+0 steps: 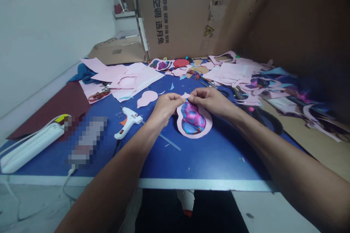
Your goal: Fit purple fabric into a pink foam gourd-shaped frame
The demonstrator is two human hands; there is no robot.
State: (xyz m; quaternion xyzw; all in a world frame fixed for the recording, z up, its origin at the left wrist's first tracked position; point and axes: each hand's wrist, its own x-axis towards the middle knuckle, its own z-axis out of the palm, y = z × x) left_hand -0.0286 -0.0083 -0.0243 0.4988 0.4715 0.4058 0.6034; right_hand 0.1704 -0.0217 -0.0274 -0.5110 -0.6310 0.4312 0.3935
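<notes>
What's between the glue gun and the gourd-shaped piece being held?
In the head view, the left forearm and, passing beneath it, a translucent glue stick.

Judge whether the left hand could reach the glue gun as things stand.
Probably yes: nothing lies on the glue gun near the left forearm, though the left hand pinches the pink-bordered gourd piece.

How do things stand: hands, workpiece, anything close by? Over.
Left hand, right hand: pinching pink gourd-shaped cutout at its narrow end. Purple-and-blue panel inside its border. Glue gun lying left of both.
</notes>
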